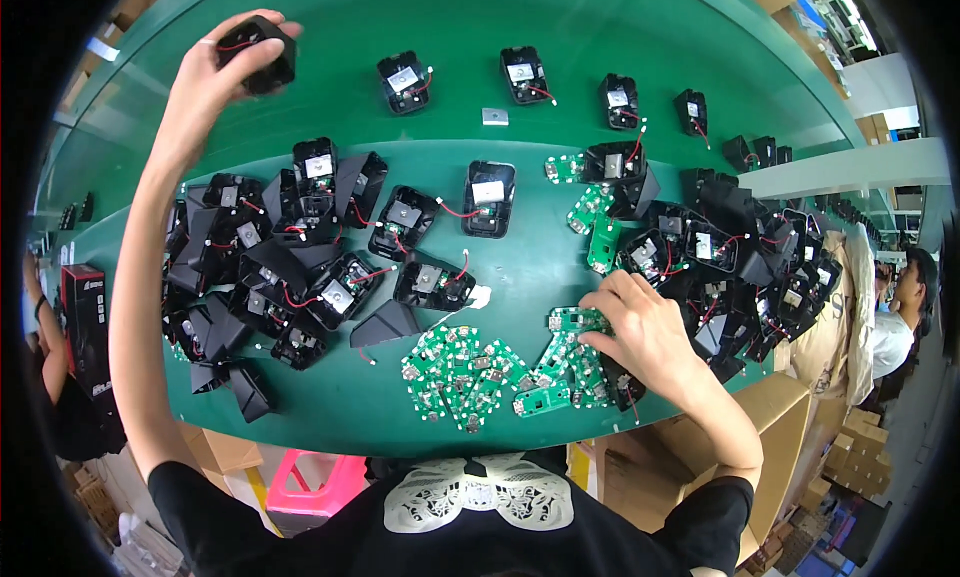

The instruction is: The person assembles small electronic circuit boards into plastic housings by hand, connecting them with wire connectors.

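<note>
My left hand (222, 69) is raised at the far left, its fingers wrapped round a black plastic housing (274, 69) with a red wire. Low on the right, my right hand (640, 329) pinches the end of a green circuit board (568, 320) among other boards. Below it more green boards (545, 399) lie loose, and a heap of small boards (460, 375) sits at the front middle. A single open housing (489, 199) with a silver block inside lies near the middle of the table.
Piles of black housings with red wires lie at the left (262, 267) and right (715, 247). Across the back, several housings (403, 82) stand in a row on the green belt, beside a silver plate (495, 117). A cardboard box (770, 427) and pink stool (318, 489) border the front edge.
</note>
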Motion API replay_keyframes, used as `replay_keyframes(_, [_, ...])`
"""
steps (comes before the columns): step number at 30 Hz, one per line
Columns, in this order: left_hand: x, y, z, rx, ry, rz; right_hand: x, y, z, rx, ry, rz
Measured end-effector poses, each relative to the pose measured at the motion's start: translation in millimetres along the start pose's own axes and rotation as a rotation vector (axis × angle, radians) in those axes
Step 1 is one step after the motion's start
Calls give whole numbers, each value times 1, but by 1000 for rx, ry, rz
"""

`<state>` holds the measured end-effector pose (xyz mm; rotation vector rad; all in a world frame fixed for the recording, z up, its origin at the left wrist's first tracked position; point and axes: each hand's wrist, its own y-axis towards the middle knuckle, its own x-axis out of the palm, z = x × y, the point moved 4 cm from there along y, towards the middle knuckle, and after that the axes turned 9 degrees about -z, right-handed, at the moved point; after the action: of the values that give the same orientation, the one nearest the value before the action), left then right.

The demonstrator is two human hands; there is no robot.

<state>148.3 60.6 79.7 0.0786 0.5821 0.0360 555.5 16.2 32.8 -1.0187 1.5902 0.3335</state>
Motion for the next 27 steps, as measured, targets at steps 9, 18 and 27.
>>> replay_keyframes(9, [183,-146,88,-588,-1449,-507,-31,-15,-9,-62,1317,-27])
replay_keyframes(18, [197,-164,126,257,-156,-151,-23,-45,-44,-40,1824,-398])
replay_keyframes(27, [201,-164,135,359,-210,-102,-8,-50,-57,47,1967,-499])
